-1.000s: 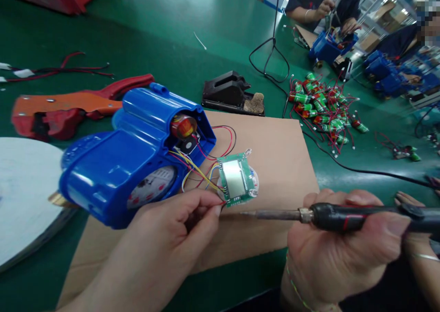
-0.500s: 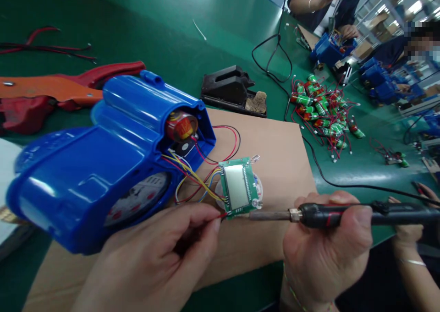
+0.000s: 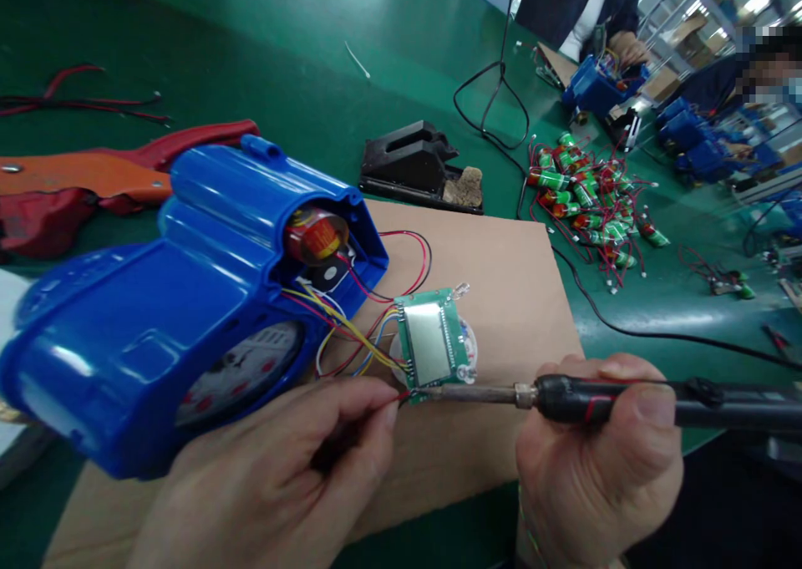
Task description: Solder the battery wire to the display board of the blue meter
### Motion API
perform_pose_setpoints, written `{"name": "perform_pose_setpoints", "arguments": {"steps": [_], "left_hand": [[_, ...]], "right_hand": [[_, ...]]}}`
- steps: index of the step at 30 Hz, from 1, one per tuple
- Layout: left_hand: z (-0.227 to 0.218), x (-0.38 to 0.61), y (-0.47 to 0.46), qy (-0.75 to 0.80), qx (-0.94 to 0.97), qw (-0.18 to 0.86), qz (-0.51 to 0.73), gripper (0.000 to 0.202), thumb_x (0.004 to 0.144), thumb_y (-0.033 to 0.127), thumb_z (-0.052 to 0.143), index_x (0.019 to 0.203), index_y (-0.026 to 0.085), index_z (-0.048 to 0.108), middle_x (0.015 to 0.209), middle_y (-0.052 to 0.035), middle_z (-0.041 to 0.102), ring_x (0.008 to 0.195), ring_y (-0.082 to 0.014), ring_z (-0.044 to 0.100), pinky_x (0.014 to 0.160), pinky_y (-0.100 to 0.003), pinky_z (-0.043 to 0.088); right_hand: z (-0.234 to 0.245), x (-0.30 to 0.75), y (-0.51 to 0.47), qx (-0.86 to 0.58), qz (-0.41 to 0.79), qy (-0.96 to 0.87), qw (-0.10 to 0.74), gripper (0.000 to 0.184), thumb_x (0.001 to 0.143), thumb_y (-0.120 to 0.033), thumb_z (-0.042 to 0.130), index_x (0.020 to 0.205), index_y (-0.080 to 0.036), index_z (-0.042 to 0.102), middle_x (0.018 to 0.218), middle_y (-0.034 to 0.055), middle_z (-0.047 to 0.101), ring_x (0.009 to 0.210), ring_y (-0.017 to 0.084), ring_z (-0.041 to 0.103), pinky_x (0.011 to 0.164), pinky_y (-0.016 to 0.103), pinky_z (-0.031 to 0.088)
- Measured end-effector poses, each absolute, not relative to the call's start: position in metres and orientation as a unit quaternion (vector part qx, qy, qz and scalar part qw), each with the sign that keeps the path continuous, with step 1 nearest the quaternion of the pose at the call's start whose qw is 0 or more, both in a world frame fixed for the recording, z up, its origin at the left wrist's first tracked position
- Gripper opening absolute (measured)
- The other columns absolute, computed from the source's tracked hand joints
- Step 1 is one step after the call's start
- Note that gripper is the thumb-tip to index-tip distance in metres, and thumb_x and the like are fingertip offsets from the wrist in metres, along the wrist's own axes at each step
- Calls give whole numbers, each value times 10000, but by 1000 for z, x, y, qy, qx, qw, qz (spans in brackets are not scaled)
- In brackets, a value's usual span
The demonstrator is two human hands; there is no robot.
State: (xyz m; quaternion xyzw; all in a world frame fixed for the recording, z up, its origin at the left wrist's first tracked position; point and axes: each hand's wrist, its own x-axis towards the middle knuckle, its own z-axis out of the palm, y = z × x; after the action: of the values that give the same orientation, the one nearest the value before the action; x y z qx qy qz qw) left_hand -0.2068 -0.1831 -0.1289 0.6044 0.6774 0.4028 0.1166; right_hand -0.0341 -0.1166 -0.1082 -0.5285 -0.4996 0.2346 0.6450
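A red wire (image 3: 404,394) is pinched between the thumb and forefinger of my left hand (image 3: 301,460), at the lower edge of a green circuit board (image 3: 464,353) with a grey display (image 3: 429,343). My right hand (image 3: 601,460) is closed round the black handle of a soldering iron (image 3: 589,398). The iron's tip meets the board's lower edge, close to the wire end; exact contact is too small to tell. Coloured wires (image 3: 369,348) run from the board into a blue meter housing (image 3: 144,335), which lies tilted and holds a red-and-yellow wrapped cylinder (image 3: 318,235).
Cardboard (image 3: 501,276) lies beneath the work. Behind it stands a black soldering iron stand (image 3: 407,155) with a sponge (image 3: 464,186). Orange-red pliers (image 3: 81,168) lie left, a pile of green batteries (image 3: 589,193) right. An iron cord (image 3: 601,327) crosses the table. A co-worker (image 3: 564,9) sits opposite.
The iron's tip has shifted slightly left along the board's lower edge, nearer the wire. The view has moved a little; a co-worker's hands at lower right are no longer seen.
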Motion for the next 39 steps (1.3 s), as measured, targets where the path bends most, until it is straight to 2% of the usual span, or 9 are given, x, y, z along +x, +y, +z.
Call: {"name": "perform_pose_setpoints", "arguments": {"steps": [3, 7, 18, 25, 30, 39], "left_hand": [[-130, -210, -185, 678, 610, 115, 394, 91, 863, 359, 617, 946, 393, 630, 749, 156, 702, 572, -66, 650, 557, -148, 548], [-121, -211, -180, 663, 642, 102, 371, 76, 869, 312, 590, 922, 364, 610, 720, 139, 703, 541, -81, 663, 497, -139, 542], [-115, -211, -177, 659, 655, 100, 358, 86, 878, 307, 563, 925, 370, 599, 727, 146, 714, 549, -90, 682, 478, -150, 547], [-123, -211, -183, 669, 635, 117, 368, 130, 870, 311, 610, 976, 387, 608, 805, 144, 710, 617, -76, 680, 568, -154, 557], [-120, -211, -180, 660, 643, 107, 373, 112, 874, 301, 578, 944, 385, 602, 754, 143, 703, 556, -86, 669, 486, -161, 543], [-120, -210, -180, 661, 645, 105, 369, 123, 872, 297, 586, 960, 380, 610, 779, 132, 717, 583, -93, 683, 517, -168, 557]], "right_hand": [[-105, -38, -117, -485, 252, -463, 698, 183, 920, -389, 502, 892, -232, 592, 733, -19, 465, 580, 121, 471, 510, 279, 422], [-103, -37, -120, -440, 299, -436, 726, 165, 885, -343, 594, 886, -178, 611, 727, -20, 516, 585, 107, 510, 501, 251, 443], [-105, -35, -122, -441, 298, -434, 726, 169, 877, -338, 616, 905, -172, 625, 736, -14, 534, 595, 114, 532, 492, 248, 469], [-106, -35, -121, -444, 295, -442, 721, 170, 886, -342, 599, 905, -174, 615, 737, -11, 527, 592, 120, 532, 507, 266, 473], [-105, -38, -121, -464, 274, -449, 713, 160, 884, -334, 587, 886, -176, 608, 696, -17, 516, 589, 126, 543, 519, 267, 483], [-107, -38, -122, -470, 264, -446, 715, 188, 881, -364, 590, 888, -177, 610, 719, -12, 523, 577, 120, 541, 498, 260, 479]]}}
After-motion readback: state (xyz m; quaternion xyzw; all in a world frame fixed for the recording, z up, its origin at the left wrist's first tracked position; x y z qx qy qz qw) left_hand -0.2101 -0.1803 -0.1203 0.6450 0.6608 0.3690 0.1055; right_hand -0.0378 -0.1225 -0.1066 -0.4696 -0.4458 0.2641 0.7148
